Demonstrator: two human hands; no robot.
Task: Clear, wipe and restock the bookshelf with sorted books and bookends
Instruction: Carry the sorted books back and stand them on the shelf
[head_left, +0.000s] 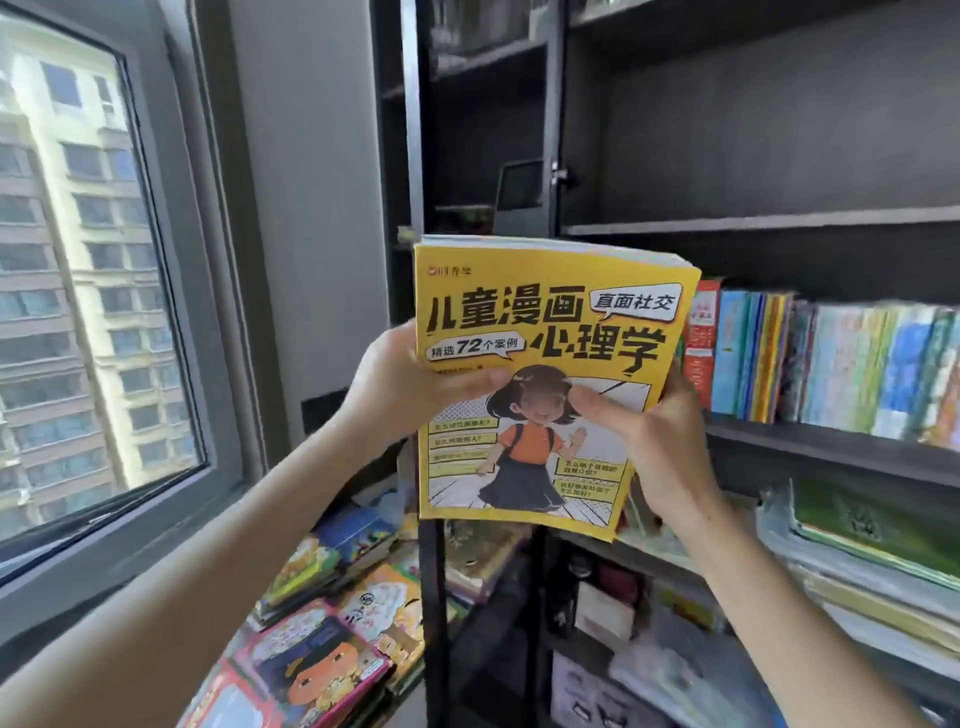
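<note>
A stack of yellow comic books (545, 322) is held upright in front of the dark bookshelf (753, 226), its front cover showing a cartoon girl. My left hand (400, 384) grips the stack's left edge with the thumb across the cover. My right hand (654, 431) grips the right edge, thumb on the cover too. Behind the stack, a row of colourful upright books (831, 364) stands on the middle shelf. The shelf above that row is bare.
Piles of picture books (332, 623) lie flat at the lower left under the window (88, 270). Flat stacks of books (872, 561) fill the lower right shelf. A black bookend (519, 192) stands in the left compartment behind a vertical post.
</note>
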